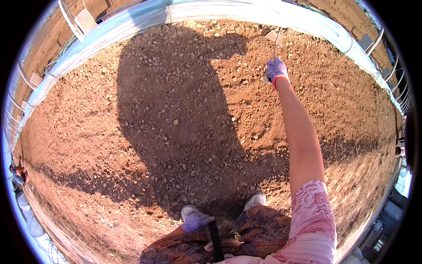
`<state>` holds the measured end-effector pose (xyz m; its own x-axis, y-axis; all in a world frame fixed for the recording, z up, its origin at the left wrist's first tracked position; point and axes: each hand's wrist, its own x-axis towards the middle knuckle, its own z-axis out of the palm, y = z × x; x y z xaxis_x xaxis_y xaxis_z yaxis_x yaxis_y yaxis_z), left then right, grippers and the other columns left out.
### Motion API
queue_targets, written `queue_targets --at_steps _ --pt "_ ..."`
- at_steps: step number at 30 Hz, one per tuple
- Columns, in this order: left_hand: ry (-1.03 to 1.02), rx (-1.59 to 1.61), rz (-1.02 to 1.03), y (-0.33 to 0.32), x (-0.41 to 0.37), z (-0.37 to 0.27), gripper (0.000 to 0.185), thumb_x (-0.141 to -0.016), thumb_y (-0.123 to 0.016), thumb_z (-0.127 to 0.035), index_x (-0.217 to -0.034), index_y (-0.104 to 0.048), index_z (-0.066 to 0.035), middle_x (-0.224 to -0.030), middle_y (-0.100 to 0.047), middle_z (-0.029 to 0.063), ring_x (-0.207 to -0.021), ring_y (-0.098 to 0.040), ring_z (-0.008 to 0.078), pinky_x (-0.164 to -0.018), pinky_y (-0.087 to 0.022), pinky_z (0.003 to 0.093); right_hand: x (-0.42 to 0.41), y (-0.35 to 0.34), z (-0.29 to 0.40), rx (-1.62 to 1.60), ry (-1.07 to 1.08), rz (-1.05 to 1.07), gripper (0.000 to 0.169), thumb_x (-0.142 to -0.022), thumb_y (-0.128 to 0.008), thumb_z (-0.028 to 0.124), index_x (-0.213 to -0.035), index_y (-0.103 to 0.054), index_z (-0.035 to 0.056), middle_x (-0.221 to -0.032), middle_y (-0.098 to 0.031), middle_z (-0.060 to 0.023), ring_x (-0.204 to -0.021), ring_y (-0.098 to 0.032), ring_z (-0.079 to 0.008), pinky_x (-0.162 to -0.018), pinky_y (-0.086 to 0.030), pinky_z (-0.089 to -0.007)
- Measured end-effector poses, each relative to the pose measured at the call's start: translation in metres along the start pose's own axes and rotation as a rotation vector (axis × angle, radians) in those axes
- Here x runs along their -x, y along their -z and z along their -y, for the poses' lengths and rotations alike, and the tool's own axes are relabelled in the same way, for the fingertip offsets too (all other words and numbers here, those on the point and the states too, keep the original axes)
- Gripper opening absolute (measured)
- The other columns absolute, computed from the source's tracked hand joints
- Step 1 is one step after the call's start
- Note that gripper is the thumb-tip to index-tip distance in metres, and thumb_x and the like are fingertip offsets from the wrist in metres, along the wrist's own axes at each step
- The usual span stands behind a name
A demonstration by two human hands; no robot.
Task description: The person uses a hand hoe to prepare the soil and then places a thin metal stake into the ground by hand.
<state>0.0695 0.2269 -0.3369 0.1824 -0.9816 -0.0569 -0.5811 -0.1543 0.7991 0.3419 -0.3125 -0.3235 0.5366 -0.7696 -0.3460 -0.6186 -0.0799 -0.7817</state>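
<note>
My right hand (277, 71), in a purple knit glove with a red-edged cuff, is stretched far forward. It grips a small hand hoe (275, 49) by its handle. The hoe's flat pale blade (272, 35) is at the far side of the soil, close to a plastic sheet. My left hand (196, 222), in a similar glove, is low by my left knee, just behind my left shoe (189, 210). Its fingertips meet the top of a black strap (216, 242); whether they hold it is unclear. Loose, cloddy brown soil (263, 122) lies before me.
White plastic sheeting (230, 12) borders the soil ahead, with bent metal pipes (376, 43) beyond it. A person (18, 175) is at the far left edge. My right shoe (255, 200) stands on the soil. Dark objects (379, 231) crowd the lower right edge.
</note>
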Motion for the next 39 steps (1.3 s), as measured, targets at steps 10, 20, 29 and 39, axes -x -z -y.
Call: queue_targets --at_steps 10,20,29,39 --pt "0.018 -0.025 0.012 0.003 0.011 0.003 0.044 -0.066 -0.056 -0.017 -0.109 -0.05 -0.009 -0.082 -0.056 0.005 -0.07 -0.056 0.0219 -0.062 -0.044 0.0343 0.195 -0.065 0.023 0.342 0.078 0.803 0.048 -0.084 -0.047 0.024 -0.129 -0.032 0.017 -0.097 -0.057 -0.0149 -0.079 -0.058 -0.0231 -0.076 -0.047 -0.0331" --pt "0.002 -0.015 0.013 -0.004 0.003 0.001 0.045 -0.065 -0.055 -0.014 -0.11 -0.049 -0.009 -0.084 -0.055 0.0058 -0.072 -0.056 0.023 -0.062 -0.044 0.0344 0.058 -0.004 -0.023 0.08 0.039 -0.031 0.042 -0.082 -0.042 0.016 -0.122 -0.038 0.0045 -0.061 -0.049 -0.0085 -0.047 -0.043 -0.0142 -0.044 -0.036 -0.0298" --pt "0.009 0.093 0.002 0.007 0.004 -0.001 0.051 -0.062 -0.054 -0.013 -0.112 -0.047 -0.007 -0.083 -0.054 0.0075 -0.071 -0.055 0.0256 -0.062 -0.044 0.0364 0.11 -0.034 0.019 0.076 0.208 0.282 0.042 -0.084 -0.046 0.017 -0.125 -0.039 0.0126 -0.07 -0.053 -0.0052 -0.053 -0.049 -0.0129 -0.051 -0.043 -0.028" --pt "0.022 0.068 0.053 0.006 0.01 0.003 0.052 -0.065 -0.054 -0.016 -0.116 -0.045 -0.008 -0.089 -0.055 0.008 -0.075 -0.056 0.0252 -0.064 -0.044 0.036 0.051 -0.019 0.075 0.021 0.095 0.253 0.037 -0.084 -0.044 0.016 -0.121 -0.042 0.0081 -0.058 -0.048 -0.0031 -0.042 -0.043 -0.0105 -0.039 -0.036 -0.0261"
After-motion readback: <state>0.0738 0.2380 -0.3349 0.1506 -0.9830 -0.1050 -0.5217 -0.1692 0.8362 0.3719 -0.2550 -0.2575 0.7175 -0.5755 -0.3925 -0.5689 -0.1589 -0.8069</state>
